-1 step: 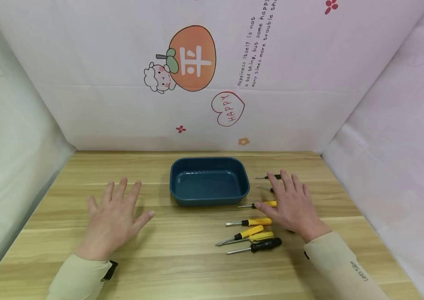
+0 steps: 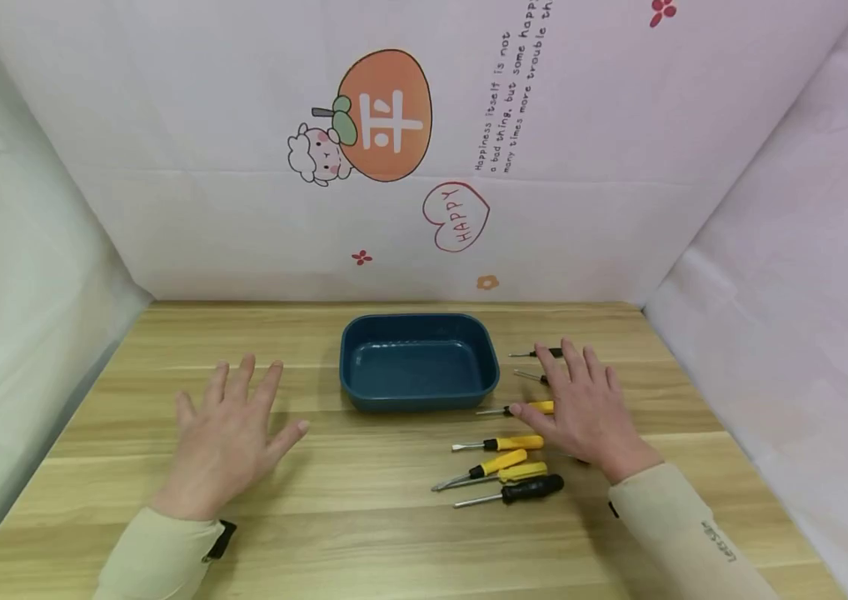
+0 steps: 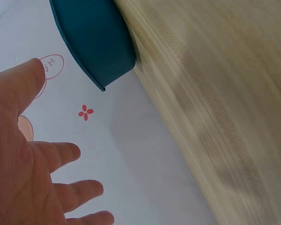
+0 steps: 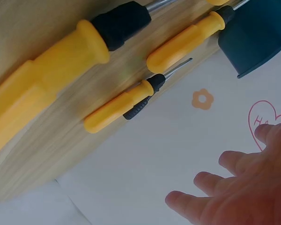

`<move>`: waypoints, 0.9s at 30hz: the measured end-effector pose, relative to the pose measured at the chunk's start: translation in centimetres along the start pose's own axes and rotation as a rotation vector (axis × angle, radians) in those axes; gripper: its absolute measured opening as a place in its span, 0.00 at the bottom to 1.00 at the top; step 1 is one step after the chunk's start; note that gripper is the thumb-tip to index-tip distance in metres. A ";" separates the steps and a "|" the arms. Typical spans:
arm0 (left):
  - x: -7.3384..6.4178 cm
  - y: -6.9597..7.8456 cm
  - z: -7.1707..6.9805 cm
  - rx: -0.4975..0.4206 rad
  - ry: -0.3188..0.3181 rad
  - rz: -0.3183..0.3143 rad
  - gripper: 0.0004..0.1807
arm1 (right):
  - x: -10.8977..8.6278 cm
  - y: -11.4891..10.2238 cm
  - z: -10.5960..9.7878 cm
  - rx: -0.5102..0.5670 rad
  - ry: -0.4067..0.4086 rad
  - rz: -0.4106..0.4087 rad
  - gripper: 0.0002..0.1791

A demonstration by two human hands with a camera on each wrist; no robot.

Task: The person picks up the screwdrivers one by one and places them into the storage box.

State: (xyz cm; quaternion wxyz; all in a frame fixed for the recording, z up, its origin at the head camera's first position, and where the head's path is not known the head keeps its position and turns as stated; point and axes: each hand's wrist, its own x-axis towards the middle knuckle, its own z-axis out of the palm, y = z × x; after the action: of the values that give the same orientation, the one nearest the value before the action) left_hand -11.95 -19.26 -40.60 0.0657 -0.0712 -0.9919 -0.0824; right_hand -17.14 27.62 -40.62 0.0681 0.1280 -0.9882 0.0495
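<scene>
My left hand [image 2: 221, 450] hovers over the table's left side, fingers spread, holding nothing. On the right, my right hand [image 2: 589, 412] is held above several screwdrivers, its fingers also spread and nothing in its grasp. It partly hides a yellow-handled screwdriver [image 2: 544, 407] and a black-handled one [image 2: 555, 353] farther back. Nearer the front lie another yellow screwdriver [image 2: 520, 443], two more that overlap, and a larger black-handled screwdriver [image 2: 532, 488]. The right wrist view shows a yellow screwdriver [image 4: 117, 110] beyond a large, close one [image 4: 51, 70]. A dark blue tray [image 2: 419, 403] stands between the hands.
The wooden table [image 2: 364, 533] ends at a white printed cloth [image 2: 244, 233] at the back. White sheets rise at the left [image 2: 19, 275] and the right [image 2: 791, 308]. The tray stands toward the back, with the screwdrivers to its right and front right.
</scene>
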 end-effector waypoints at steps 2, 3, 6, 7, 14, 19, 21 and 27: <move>0.0 0.0 -0.1 0.000 0.000 -0.001 0.55 | 0.0 -0.1 -0.2 0.002 0.001 0.000 0.57; 0.0 0.0 -0.2 0.001 0.002 -0.001 0.55 | 0.0 -0.1 -0.2 0.003 0.003 0.000 0.57; 0.0 0.1 -0.4 0.000 0.007 -0.002 0.55 | -0.1 -0.1 -0.5 0.007 0.007 -0.001 0.57; 0.0 0.1 -0.5 0.002 0.010 -0.001 0.54 | -0.1 -0.2 -0.6 0.009 0.010 -0.001 0.56; 0.1 0.3 -0.9 -0.013 0.026 0.008 0.47 | 0.1 -0.4 -1.0 0.011 0.005 -0.002 0.55; 0.3 0.4 -1.0 -0.025 0.050 0.036 0.45 | 0.2 -0.5 -1.2 0.009 -0.002 -0.010 0.55; 0.5 0.5 -1.0 -0.038 0.068 0.052 0.44 | 0.3 -0.5 -1.2 0.006 -0.003 -0.013 0.55; 1.4 1.3 -0.9 -0.134 0.104 0.076 0.41 | 0.5 -0.3 -1.3 0.003 -0.002 -0.021 0.55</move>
State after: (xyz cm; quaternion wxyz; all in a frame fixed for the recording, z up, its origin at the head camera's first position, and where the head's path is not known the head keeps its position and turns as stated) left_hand -13.03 -17.94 -39.36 0.1155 -0.1087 -0.9759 -0.1497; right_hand -17.43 27.35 -39.26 0.0677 0.1383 -0.9868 0.0500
